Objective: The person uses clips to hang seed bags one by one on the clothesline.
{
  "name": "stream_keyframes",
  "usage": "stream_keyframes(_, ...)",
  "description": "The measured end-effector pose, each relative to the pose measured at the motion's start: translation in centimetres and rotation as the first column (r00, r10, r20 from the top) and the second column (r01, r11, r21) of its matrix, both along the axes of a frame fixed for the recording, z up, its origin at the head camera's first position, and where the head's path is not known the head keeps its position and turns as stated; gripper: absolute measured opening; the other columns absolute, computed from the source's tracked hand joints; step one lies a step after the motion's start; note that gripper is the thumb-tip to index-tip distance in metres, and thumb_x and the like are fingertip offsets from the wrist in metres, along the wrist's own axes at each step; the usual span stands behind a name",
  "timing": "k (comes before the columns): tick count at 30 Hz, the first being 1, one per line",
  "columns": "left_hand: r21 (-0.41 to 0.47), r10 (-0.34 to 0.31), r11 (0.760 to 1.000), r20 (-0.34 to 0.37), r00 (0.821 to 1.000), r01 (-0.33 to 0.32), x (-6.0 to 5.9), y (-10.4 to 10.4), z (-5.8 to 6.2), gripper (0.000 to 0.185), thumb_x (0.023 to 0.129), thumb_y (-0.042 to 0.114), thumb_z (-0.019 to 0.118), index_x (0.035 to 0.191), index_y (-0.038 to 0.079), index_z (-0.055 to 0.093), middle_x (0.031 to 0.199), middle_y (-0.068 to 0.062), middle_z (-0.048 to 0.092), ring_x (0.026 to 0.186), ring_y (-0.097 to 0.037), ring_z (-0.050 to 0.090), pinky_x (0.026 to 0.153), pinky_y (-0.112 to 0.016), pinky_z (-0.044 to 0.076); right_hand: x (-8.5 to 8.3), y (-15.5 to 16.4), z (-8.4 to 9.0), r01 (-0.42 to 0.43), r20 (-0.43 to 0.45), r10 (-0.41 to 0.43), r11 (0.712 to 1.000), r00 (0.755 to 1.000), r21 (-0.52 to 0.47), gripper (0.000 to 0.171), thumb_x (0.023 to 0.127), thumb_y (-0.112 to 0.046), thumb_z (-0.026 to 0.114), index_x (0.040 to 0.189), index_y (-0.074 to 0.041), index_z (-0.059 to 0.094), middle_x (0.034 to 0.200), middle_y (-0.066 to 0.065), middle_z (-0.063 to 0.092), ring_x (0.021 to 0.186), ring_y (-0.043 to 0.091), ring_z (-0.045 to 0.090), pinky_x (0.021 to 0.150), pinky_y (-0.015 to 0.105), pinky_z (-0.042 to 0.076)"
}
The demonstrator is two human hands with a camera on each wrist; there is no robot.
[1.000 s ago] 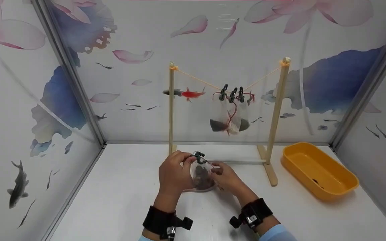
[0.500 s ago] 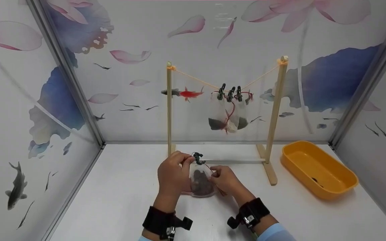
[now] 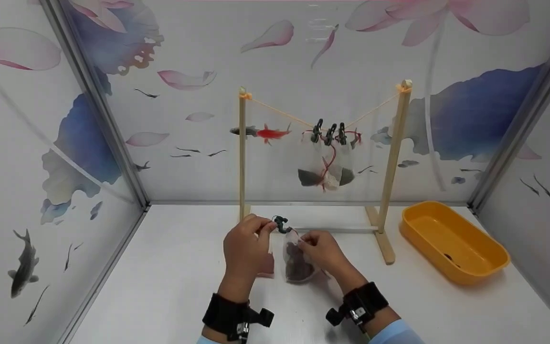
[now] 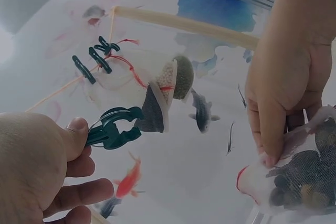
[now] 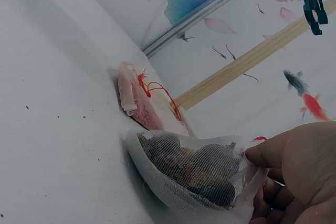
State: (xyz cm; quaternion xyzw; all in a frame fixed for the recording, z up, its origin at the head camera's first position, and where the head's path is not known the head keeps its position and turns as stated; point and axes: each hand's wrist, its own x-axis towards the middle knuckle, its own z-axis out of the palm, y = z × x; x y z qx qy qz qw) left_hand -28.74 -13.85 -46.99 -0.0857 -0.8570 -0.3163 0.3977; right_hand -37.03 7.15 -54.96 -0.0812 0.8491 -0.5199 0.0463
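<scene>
My left hand [image 3: 245,243] pinches a dark green plastic clip [image 4: 118,128] by its handle end, between thumb and fingers. The clip's mouth stands spread with nothing in it. At its right, my right hand [image 3: 325,251] pinches the upper part of a white mesh drawstring bag [image 3: 299,263] filled with dark, stone-like pieces. Red cord shows at this bag's mouth in the left wrist view. A pinkish-red filled pouch [image 5: 142,103] with red cord lies on the table behind the mesh bag, partly hidden by my left hand in the head view.
Behind my hands a wooden stand [image 3: 392,177] carries a sagging orange string [image 3: 280,112]. Three dark clips [image 3: 331,134] hold small filled bags [image 3: 325,177] on it. A yellow plastic basin [image 3: 456,243] with a small dark thing inside sits at right. Printed panels enclose the table.
The mesh bag has moved a little right, away from the clip, with my right hand pinching it. My left hand keeps the clip in nearly the same place; the pink pouch shows more.
</scene>
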Motion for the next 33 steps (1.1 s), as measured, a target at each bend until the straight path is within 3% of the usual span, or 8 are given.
stream_keyframes(6,0.033,-0.003,0.999,0.003,1.000,0.002,-0.1,-0.1,0.0,0.013,0.099,0.028,0.090,0.094,0.017,0.085,0.082,0.006,0.073,0.074,-0.009,0.070,0.063,-0.030,0.056,1.2,0.0,3.1,0.040,-0.174,-0.041,0.999,0.984,-0.012,0.008,0.108,-0.014,0.077,0.112,-0.011,0.083,0.098,0.004,0.079,0.089,0.017,0.070,0.074,0.030,0.057)
stream_keyframes(13,0.046,-0.007,0.999,0.016,1.000,0.006,-0.1,0.0,0.8,0.012,0.099,0.027,0.090,0.097,0.016,0.087,0.082,0.005,0.073,0.073,-0.009,0.068,0.062,-0.029,0.054,1.8,0.0,8.1,0.087,-0.378,-0.113,0.993,0.919,-0.084,0.005,0.108,-0.014,0.080,0.109,-0.011,0.083,0.099,0.006,0.080,0.076,0.016,0.068,0.062,0.026,0.056)
stream_keyframes(17,0.026,-0.010,1.000,-0.038,0.999,0.011,-0.3,0.0,1.6,0.014,0.099,0.026,0.089,0.097,0.013,0.086,0.081,0.003,0.073,0.068,-0.010,0.066,0.058,-0.027,0.050,1.3,-0.2,11.6,0.075,-0.437,-0.127,0.988,0.890,-0.135,0.006,0.108,-0.016,0.080,0.112,-0.011,0.083,0.099,0.006,0.081,0.071,0.016,0.072,0.060,0.025,0.055)
stream_keyframes(19,-0.006,-0.008,1.000,-0.089,0.996,0.007,-0.9,-0.1,2.6,0.015,0.099,0.025,0.088,0.097,0.011,0.085,0.080,0.001,0.073,0.066,-0.012,0.067,0.056,-0.029,0.050,0.9,-0.3,13.4,0.067,-0.453,-0.132,0.985,0.882,-0.157,0.008,0.109,-0.016,0.079,0.114,-0.011,0.083,0.099,0.007,0.082,0.072,0.018,0.073,0.061,0.025,0.056)
stream_keyframes(22,-0.079,0.004,0.997,-0.162,0.987,-0.017,-2.4,-0.5,5.2,0.017,0.101,0.025,0.087,0.099,0.009,0.085,0.081,-0.002,0.076,0.065,-0.016,0.070,0.055,-0.034,0.055,0.1,-0.8,15.8,0.063,-0.477,-0.144,0.981,0.867,-0.182,0.011,0.110,-0.016,0.078,0.117,-0.009,0.083,0.103,0.008,0.082,0.077,0.018,0.074,0.064,0.025,0.059)
stream_keyframes(27,-0.224,0.011,0.972,-0.253,0.967,-0.070,-5.6,-0.8,11.6,0.023,0.105,0.031,0.082,0.102,0.008,0.085,0.087,-0.006,0.079,0.071,-0.023,0.075,0.061,-0.038,0.062,-0.7,-1.4,18.2,0.108,-0.523,-0.185,0.979,0.832,-0.174,0.016,0.111,-0.013,0.075,0.123,-0.006,0.082,0.106,0.008,0.082,0.081,0.018,0.075,0.064,0.024,0.058)
stream_keyframes(30,-0.331,0.022,0.936,-0.295,0.955,-0.124,-7.1,-0.3,15.7,0.028,0.106,0.036,0.077,0.103,0.009,0.084,0.092,-0.005,0.080,0.075,-0.024,0.077,0.064,-0.040,0.063,-1.0,-1.7,19.0,0.134,-0.536,-0.201,0.978,0.820,-0.162,0.018,0.113,-0.014,0.073,0.126,-0.005,0.082,0.106,0.008,0.082,0.081,0.017,0.076,0.062,0.024,0.058)
stream_keyframes(33,-0.449,0.019,0.878,-0.308,0.951,-0.163,-8.5,0.8,19.4,0.030,0.108,0.037,0.072,0.105,0.010,0.083,0.095,-0.004,0.080,0.079,-0.025,0.078,0.067,-0.041,0.065,-1.3,-1.9,19.5,0.154,-0.544,-0.219,0.975,0.810,-0.162,0.017,0.113,-0.014,0.073,0.125,-0.006,0.082,0.106,0.008,0.082,0.082,0.017,0.077,0.065,0.027,0.061)
